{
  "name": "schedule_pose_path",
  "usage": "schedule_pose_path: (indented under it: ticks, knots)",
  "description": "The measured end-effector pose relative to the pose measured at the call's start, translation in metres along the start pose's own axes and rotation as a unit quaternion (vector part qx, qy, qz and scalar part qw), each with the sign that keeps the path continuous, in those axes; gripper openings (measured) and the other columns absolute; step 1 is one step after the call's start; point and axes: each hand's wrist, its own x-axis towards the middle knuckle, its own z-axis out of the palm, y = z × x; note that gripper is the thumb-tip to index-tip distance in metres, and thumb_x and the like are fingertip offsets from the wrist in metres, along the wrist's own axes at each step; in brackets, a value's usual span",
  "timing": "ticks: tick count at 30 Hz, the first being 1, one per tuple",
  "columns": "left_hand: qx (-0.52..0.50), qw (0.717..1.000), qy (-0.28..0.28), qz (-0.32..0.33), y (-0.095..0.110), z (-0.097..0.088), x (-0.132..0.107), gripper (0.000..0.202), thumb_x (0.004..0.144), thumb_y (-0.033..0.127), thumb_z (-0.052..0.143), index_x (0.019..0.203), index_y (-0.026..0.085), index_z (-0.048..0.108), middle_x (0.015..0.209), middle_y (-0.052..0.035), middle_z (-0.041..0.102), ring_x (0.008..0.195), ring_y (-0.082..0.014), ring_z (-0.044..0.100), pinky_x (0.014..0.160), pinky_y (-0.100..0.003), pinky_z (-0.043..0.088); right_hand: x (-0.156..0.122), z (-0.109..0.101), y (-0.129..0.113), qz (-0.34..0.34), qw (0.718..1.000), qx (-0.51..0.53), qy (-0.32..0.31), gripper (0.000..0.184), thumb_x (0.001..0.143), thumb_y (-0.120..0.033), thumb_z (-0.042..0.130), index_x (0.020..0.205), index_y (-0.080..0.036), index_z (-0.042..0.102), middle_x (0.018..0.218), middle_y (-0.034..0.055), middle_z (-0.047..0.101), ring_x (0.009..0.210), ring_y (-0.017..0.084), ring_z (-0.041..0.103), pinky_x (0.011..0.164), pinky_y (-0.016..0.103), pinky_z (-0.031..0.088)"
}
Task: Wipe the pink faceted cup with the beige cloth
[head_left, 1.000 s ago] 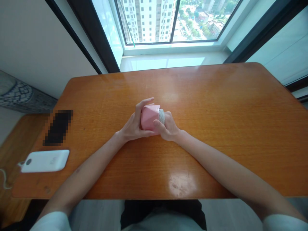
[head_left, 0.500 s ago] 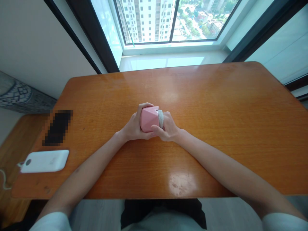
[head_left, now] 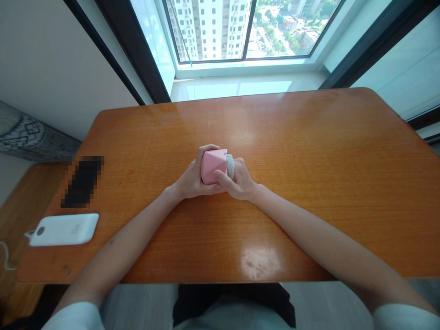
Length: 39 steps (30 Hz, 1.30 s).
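Over the middle of the table, a small pink faceted object (head_left: pixel 213 164) rests between my two hands; its exact kind is unclear. A light grey, rough-textured band (head_left: pixel 230 166) shows at its right end. My left hand (head_left: pixel 196 176) is wrapped around the pink body from the left, fingers over the far side and thumb along the near side. From the right, my right hand (head_left: pixel 237 182) grips the same object, its thumb pressed on the near right face. The fingers of my right hand are mostly hidden beside the grey band.
A brown wooden table (head_left: pixel 309 183) spreads out beneath my hands. On its left side lie a white rectangular device (head_left: pixel 65 230) with a cable and a dark pixelated patch (head_left: pixel 82 182). Beyond the far edge is a window (head_left: pixel 247 32) with a pale sill.
The right thumb has moved slightly up and left across the face of the pink object. The object has shifted very slightly away from me.
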Motion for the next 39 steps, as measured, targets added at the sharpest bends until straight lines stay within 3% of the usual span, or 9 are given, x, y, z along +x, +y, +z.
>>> schedule_pose_path:
  ticks: [15, 28, 39]
  knots:
    - [-0.004, 1.0, -0.002, 0.003, -0.0021, -0.0003, 0.0013, 0.107, 0.076, 0.063, 0.1, 0.159, 0.031, 0.039, 0.143, -0.0156, 0.068, 0.122, -0.0336, 0.076, 0.101, -0.049, 0.065, 0.003, -0.0022, -0.0068, -0.007, 1.0, 0.007, 0.009, 0.051, 0.107, -0.056, 0.053, 0.068, -0.026, 0.037, 0.06, -0.0041, 0.041, 0.055, 0.011, 0.036, 0.056, 0.032, 0.03]
    - [0.005, 1.0, 0.005, 0.004, -0.0002, 0.0001, 0.0007, 0.104, 0.078, 0.064, 0.099, 0.159, 0.031, 0.041, 0.14, -0.0135, 0.068, 0.118, -0.0313, 0.075, 0.096, -0.045, 0.065, 0.0004, -0.0009, -0.002, -0.038, 0.999, 0.012, 0.026, 0.047, 0.108, -0.044, 0.056, 0.068, -0.025, 0.039, 0.059, -0.005, 0.041, 0.053, 0.01, 0.036, 0.053, 0.028, 0.031]
    - [0.028, 0.999, 0.012, 0.016, 0.0006, -0.0005, 0.0013, 0.103, 0.079, 0.067, 0.096, 0.158, 0.03, 0.041, 0.134, -0.0116, 0.067, 0.107, -0.0263, 0.074, 0.089, -0.04, 0.063, 0.0, -0.0004, -0.0022, -0.022, 1.0, 0.011, 0.016, 0.045, 0.108, -0.048, 0.052, 0.071, -0.026, 0.04, 0.06, -0.0052, 0.041, 0.054, 0.01, 0.037, 0.055, 0.03, 0.031]
